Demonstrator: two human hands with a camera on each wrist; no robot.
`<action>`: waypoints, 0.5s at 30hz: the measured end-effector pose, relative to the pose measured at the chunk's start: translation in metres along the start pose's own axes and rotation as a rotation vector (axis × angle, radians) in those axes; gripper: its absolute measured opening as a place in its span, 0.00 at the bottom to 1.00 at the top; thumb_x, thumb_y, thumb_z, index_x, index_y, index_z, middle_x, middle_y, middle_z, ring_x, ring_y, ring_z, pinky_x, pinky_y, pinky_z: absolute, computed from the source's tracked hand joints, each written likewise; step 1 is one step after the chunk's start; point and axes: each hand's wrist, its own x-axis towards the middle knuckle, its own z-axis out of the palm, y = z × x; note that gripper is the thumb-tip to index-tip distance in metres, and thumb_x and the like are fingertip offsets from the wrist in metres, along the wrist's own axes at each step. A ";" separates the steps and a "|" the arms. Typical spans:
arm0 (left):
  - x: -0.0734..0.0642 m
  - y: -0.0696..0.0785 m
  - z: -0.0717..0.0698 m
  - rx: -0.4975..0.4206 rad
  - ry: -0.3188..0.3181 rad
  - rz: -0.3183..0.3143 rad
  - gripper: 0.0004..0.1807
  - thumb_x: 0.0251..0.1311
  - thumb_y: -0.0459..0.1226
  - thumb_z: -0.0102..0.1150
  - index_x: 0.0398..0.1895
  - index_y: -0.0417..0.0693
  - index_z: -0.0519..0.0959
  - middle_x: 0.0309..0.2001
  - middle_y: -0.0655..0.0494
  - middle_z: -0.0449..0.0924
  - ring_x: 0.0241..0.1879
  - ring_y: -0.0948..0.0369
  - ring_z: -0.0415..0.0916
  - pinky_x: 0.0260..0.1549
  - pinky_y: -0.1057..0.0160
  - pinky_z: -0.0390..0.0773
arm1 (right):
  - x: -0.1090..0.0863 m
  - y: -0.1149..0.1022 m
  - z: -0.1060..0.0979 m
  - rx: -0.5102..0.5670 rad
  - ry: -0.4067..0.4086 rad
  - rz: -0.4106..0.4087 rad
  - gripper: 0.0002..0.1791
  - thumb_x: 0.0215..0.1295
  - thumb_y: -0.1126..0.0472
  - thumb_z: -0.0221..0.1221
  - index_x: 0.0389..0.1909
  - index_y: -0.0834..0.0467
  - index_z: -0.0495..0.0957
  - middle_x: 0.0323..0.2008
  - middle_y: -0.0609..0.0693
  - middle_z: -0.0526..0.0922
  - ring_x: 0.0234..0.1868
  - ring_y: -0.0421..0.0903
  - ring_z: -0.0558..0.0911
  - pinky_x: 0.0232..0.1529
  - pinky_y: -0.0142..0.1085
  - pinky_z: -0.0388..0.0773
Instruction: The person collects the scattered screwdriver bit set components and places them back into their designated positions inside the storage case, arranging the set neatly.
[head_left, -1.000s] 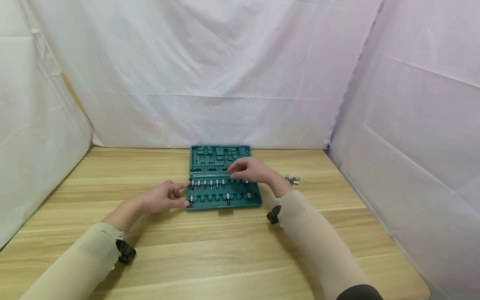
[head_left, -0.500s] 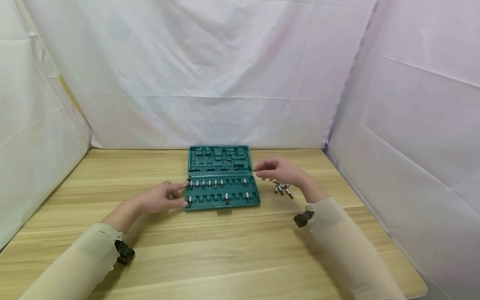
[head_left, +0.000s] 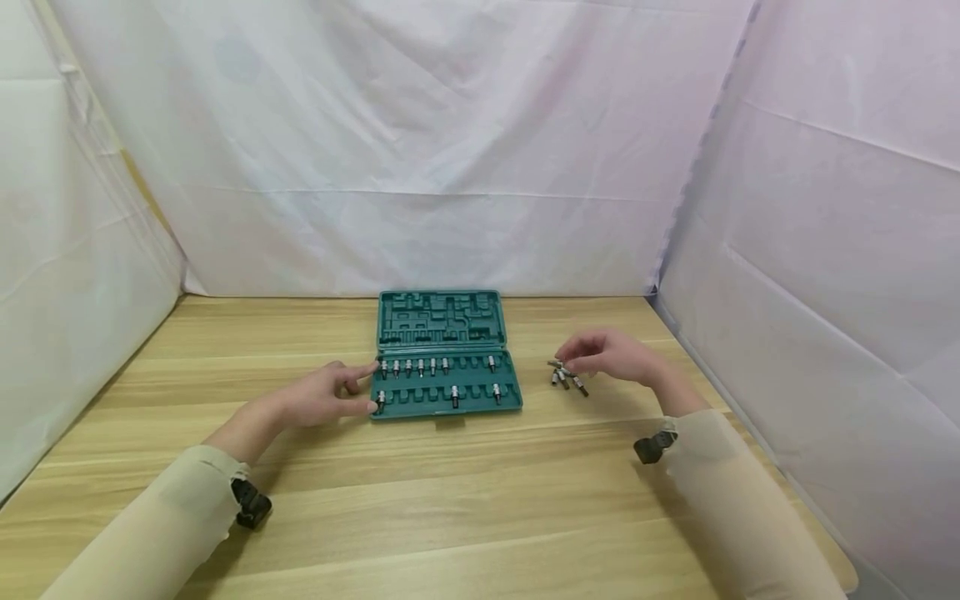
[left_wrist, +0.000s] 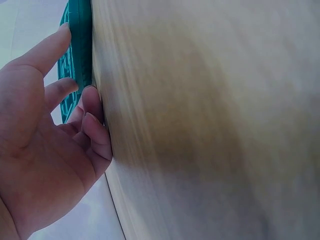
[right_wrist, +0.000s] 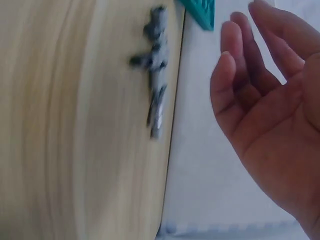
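An open green case (head_left: pixel 480 379) lies on the table, its lid laid back. Several bit sockets (head_left: pixel 421 367), silver with dark tips, stand in its two rows among vacant slots. My left hand (head_left: pixel 322 398) touches the case's left edge with thumb and index finger spread apart; the left wrist view shows its other fingers bent near the tabletop. To the right of the case lies a small heap of loose bit sockets (head_left: pixel 561 377). My right hand (head_left: pixel 611 357) hovers at this heap, fingers loosely bent. In the right wrist view, nothing shows between its fingers (right_wrist: pixel 231 42).
The wooden table (head_left: pixel 450 517) extends around the case toward me. White sheets (head_left: pixel 420 167) hang behind the table and on both sides. A small black camera (head_left: pixel 252 504) sits on the left wrist, and another black camera (head_left: pixel 654 447) on the right.
My right hand has moved from above the case rightward to the loose bit sockets, uncovering a socket in the upper row's right end. My left hand stays at the case's edge.
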 end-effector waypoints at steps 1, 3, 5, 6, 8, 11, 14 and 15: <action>0.000 0.000 0.000 0.000 0.002 -0.001 0.48 0.75 0.54 0.69 0.89 0.50 0.58 0.55 0.42 0.72 0.48 0.52 0.70 0.44 0.56 0.75 | -0.002 0.004 -0.002 -0.012 -0.008 0.006 0.18 0.77 0.55 0.68 0.62 0.59 0.86 0.56 0.57 0.90 0.52 0.50 0.86 0.53 0.48 0.84; 0.001 -0.001 0.000 0.007 0.003 -0.001 0.48 0.75 0.54 0.69 0.89 0.50 0.58 0.55 0.42 0.72 0.49 0.52 0.71 0.45 0.56 0.75 | -0.006 0.013 -0.006 -0.026 -0.028 0.021 0.18 0.76 0.58 0.68 0.63 0.59 0.86 0.56 0.57 0.89 0.52 0.48 0.86 0.52 0.45 0.85; 0.001 -0.001 0.000 0.012 0.003 0.002 0.48 0.75 0.54 0.68 0.89 0.49 0.58 0.55 0.42 0.73 0.49 0.52 0.71 0.45 0.56 0.75 | -0.010 0.021 -0.009 -0.034 -0.047 0.038 0.18 0.75 0.61 0.68 0.63 0.59 0.86 0.54 0.57 0.89 0.51 0.49 0.86 0.51 0.45 0.86; 0.001 -0.001 0.000 0.012 0.004 -0.002 0.48 0.75 0.54 0.69 0.89 0.50 0.58 0.55 0.42 0.73 0.49 0.53 0.71 0.45 0.56 0.75 | -0.011 0.025 -0.011 -0.047 -0.054 0.049 0.18 0.75 0.61 0.69 0.63 0.58 0.86 0.54 0.56 0.90 0.51 0.48 0.86 0.51 0.45 0.86; 0.001 -0.001 0.000 0.008 0.002 -0.005 0.48 0.74 0.55 0.69 0.89 0.50 0.58 0.55 0.43 0.72 0.48 0.53 0.70 0.44 0.56 0.74 | -0.015 0.030 -0.013 -0.073 -0.068 0.066 0.19 0.74 0.62 0.70 0.63 0.57 0.86 0.52 0.55 0.90 0.51 0.48 0.87 0.51 0.45 0.85; 0.001 -0.001 0.000 0.003 0.002 -0.008 0.48 0.74 0.54 0.69 0.89 0.50 0.58 0.54 0.43 0.72 0.48 0.53 0.69 0.44 0.55 0.74 | -0.017 0.033 -0.014 -0.120 -0.082 0.085 0.20 0.72 0.59 0.71 0.63 0.54 0.87 0.52 0.53 0.91 0.50 0.46 0.87 0.52 0.43 0.83; 0.002 -0.002 0.000 0.002 0.000 -0.013 0.48 0.74 0.55 0.69 0.89 0.51 0.58 0.55 0.43 0.72 0.48 0.52 0.70 0.45 0.55 0.74 | -0.017 0.033 -0.013 -0.155 -0.092 0.090 0.21 0.72 0.58 0.72 0.64 0.53 0.87 0.52 0.52 0.91 0.50 0.44 0.87 0.53 0.41 0.81; 0.002 -0.002 0.000 0.003 0.000 -0.013 0.48 0.74 0.55 0.69 0.89 0.51 0.58 0.55 0.42 0.72 0.48 0.52 0.70 0.45 0.55 0.74 | -0.016 0.033 -0.012 -0.156 -0.095 0.092 0.21 0.71 0.58 0.73 0.64 0.54 0.87 0.52 0.53 0.91 0.50 0.45 0.87 0.53 0.41 0.81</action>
